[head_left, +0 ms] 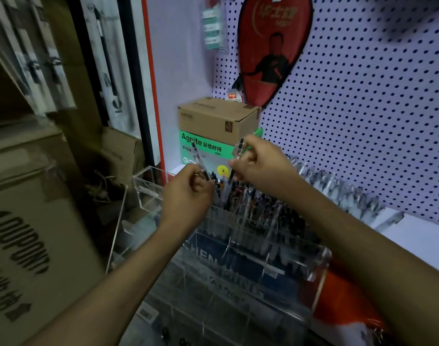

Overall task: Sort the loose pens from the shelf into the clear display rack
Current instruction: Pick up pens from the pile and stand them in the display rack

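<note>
My left hand [188,193] pinches a clear pen with a black tip [198,159], tilted up to the left. My right hand [257,163] pinches a second clear pen [239,149], held nearly upright. Both hands hover above the back of the clear display rack [318,260], whose rear compartments hold several upright pens [250,196]. A row of loose clear pens [338,186] lies on the white shelf [418,236] to the right of my right hand.
A brown and green Agnite carton [213,131] stands on the shelf behind my hands. A red paddle case [270,46] hangs on the pegboard [375,108]. Brown cartons [26,233] are stacked at the left. An orange-red packet [345,303] lies by the rack's right side.
</note>
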Motion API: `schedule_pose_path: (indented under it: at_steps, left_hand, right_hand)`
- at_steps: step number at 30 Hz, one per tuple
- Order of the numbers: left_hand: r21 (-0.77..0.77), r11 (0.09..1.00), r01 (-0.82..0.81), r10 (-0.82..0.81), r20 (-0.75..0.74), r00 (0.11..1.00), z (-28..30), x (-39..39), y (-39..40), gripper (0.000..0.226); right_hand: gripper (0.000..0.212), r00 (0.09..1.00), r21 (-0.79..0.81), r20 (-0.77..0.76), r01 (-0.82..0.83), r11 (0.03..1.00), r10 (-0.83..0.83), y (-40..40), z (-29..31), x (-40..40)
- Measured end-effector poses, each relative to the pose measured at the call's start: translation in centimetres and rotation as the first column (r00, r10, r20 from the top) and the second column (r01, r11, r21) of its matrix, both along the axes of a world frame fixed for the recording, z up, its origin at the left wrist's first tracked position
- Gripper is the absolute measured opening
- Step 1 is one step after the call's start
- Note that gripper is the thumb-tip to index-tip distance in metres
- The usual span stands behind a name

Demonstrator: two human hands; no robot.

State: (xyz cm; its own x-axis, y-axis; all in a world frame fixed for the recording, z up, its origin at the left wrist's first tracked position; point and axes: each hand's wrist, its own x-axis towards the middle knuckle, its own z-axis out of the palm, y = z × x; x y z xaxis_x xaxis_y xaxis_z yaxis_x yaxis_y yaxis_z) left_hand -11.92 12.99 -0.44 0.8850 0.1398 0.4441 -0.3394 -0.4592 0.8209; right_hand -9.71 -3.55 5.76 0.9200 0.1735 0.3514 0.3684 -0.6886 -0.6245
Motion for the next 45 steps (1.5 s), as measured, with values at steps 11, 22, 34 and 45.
schedule_pose_path:
  at_steps: [11, 22, 34, 45]
  left_hand:
    - [-0.024, 1.000, 0.007, -0.007, 0.004, 1.000, 0.3, 0.6, 0.1, 0.011]
    - [0.064, 0.996, 0.068, -0.074, 0.089, 0.993, 0.0, 0.4, -0.3, 0.011]
    - [0.414, 0.910, -0.034, 0.059, -0.046, 0.997, 0.0, 0.8, -1.0, 0.019]
    - [0.389, 0.920, 0.036, 0.073, -0.262, 0.962, -1.0, 1.3, -0.7, 0.028]
  right_hand:
    - [0.035, 0.991, -0.283, -0.126, -0.082, 0.955, 0.048, 0.2, -0.4, 0.9]
    - [0.010, 0.995, -0.216, -0.088, -0.055, 0.975, 0.036, -0.7, -0.1, 0.4]
    - [0.013, 0.976, -0.241, -0.216, -0.090, 0.966, 0.037, -0.4, 0.3, 1.0]
    - [0.019, 0.978, -0.086, -0.181, -0.124, 0.989, 0.107, -1.6, 1.2, 0.4]
